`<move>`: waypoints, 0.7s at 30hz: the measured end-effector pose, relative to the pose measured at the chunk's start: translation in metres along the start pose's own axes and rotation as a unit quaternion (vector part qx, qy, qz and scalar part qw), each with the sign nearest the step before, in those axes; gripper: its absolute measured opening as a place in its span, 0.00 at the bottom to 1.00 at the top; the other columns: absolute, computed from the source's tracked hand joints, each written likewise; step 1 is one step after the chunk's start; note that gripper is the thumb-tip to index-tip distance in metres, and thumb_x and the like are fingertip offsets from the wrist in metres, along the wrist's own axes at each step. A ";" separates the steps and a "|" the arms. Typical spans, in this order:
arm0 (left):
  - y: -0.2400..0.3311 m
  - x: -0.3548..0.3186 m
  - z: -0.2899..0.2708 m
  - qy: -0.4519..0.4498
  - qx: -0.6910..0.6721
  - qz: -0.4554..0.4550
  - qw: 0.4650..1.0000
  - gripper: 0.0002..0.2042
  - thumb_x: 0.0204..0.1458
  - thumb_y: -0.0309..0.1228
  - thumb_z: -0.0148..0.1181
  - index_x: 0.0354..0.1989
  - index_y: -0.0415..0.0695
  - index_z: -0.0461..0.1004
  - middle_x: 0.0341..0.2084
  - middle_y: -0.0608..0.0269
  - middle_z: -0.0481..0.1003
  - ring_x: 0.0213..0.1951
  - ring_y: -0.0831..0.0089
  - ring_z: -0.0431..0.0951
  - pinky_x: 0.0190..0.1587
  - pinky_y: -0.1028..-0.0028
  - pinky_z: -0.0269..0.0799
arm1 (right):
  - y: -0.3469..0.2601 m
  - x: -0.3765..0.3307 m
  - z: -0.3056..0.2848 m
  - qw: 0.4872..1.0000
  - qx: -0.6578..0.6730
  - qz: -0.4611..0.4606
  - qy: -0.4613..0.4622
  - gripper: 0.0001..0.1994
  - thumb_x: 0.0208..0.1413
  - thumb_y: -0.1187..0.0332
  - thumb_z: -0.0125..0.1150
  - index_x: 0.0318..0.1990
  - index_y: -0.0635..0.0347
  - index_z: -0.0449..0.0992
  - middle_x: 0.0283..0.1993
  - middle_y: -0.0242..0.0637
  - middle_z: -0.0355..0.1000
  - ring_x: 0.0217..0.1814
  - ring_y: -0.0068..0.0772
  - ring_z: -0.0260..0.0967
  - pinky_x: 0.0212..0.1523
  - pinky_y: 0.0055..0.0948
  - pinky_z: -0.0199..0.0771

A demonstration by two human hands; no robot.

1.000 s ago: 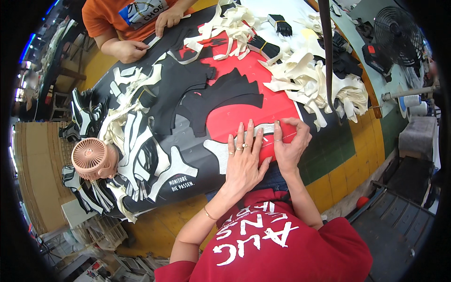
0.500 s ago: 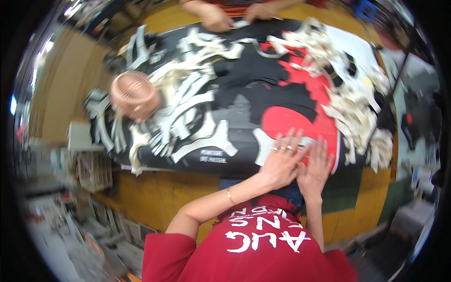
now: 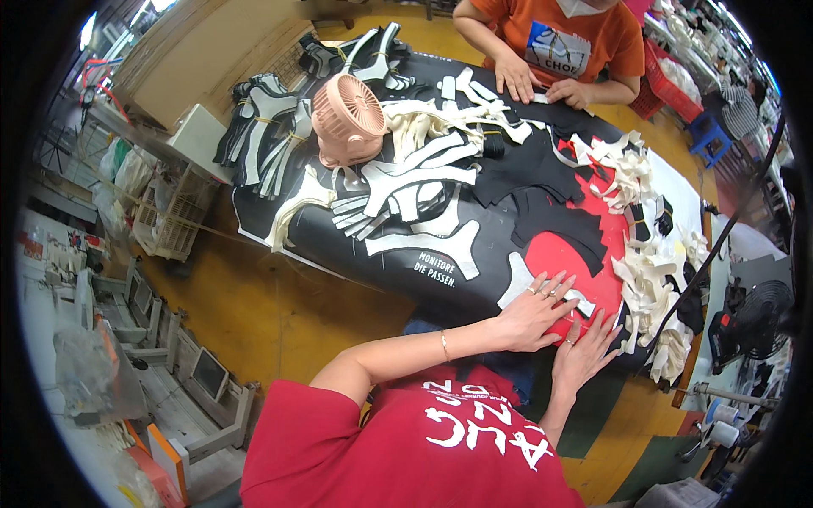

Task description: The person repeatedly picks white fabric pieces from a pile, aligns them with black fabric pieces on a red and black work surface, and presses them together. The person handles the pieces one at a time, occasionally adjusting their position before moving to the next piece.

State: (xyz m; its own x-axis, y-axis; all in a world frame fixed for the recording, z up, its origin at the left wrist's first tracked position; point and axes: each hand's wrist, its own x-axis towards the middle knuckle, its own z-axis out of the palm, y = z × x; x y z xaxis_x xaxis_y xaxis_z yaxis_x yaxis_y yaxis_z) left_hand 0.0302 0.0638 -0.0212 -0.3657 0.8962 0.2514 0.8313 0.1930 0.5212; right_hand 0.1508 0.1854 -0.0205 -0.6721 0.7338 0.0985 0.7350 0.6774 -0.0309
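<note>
two flat hands, left hand and right hand, press a pale strip.

Partly hidden: white strip, co-worker, right-side clutter

Left hand covers the middle of the white cut strip; co-worker across the table is cut off above the shoulders; small items beside the black fan too blurred to tell.

Cream strip on red sheet
</note>
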 end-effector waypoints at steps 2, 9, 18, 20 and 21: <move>-0.001 -0.003 -0.002 0.033 -0.046 -0.009 0.998 0.39 0.54 0.44 0.62 0.70 0.36 0.55 0.73 0.38 0.44 0.74 0.44 0.44 0.73 0.49 0.43 | 0.005 0.001 0.007 0.999 0.021 -0.023 0.028 0.31 0.70 0.48 0.42 0.73 0.57 0.57 0.79 0.43 0.44 0.82 0.49 0.36 0.75 0.61 0.34; -0.002 -0.026 -0.007 0.101 0.037 -0.125 0.986 0.25 0.56 0.41 0.63 0.55 0.35 0.69 0.66 0.41 0.60 0.71 0.48 0.55 0.71 0.51 0.51 | 0.010 0.000 0.002 0.967 0.192 -0.103 0.131 0.22 0.65 0.57 0.55 0.61 0.61 0.72 0.75 0.51 0.53 0.78 0.55 0.46 0.74 0.53 0.45; -0.017 -0.042 -0.017 0.157 0.065 0.012 0.985 0.18 0.46 0.41 0.72 0.36 0.44 0.72 0.31 0.61 0.73 0.32 0.64 0.76 0.35 0.67 0.70 | -0.012 0.014 -0.017 0.948 0.255 -0.136 0.133 0.15 0.57 0.66 0.65 0.50 0.62 0.79 0.69 0.52 0.60 0.74 0.56 0.53 0.69 0.50 0.54; -0.016 -0.042 -0.027 0.181 0.079 0.072 0.978 0.17 0.47 0.41 0.72 0.34 0.45 0.71 0.24 0.64 0.72 0.26 0.67 0.76 0.30 0.69 0.69 | -0.013 0.023 -0.020 0.943 0.275 -0.138 0.125 0.15 0.57 0.66 0.65 0.50 0.62 0.79 0.68 0.51 0.62 0.73 0.55 0.55 0.69 0.50 0.55; -0.015 -0.042 -0.035 0.170 0.072 0.076 0.980 0.16 0.46 0.40 0.74 0.34 0.47 0.73 0.16 0.67 0.68 0.19 0.69 0.72 0.26 0.70 0.66 | -0.013 0.031 -0.022 0.942 0.254 -0.149 0.159 0.15 0.56 0.66 0.65 0.49 0.61 0.79 0.62 0.48 0.68 0.67 0.51 0.62 0.65 0.46 0.60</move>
State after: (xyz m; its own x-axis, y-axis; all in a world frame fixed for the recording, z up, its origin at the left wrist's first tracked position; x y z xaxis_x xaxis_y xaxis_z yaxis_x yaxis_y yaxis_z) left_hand 0.0186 0.0095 -0.0110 -0.3304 0.7387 0.5875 0.9288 0.1438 0.3417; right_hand 0.1220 0.1981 0.0051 -0.7220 0.5095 0.4681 0.3256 0.8472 -0.4198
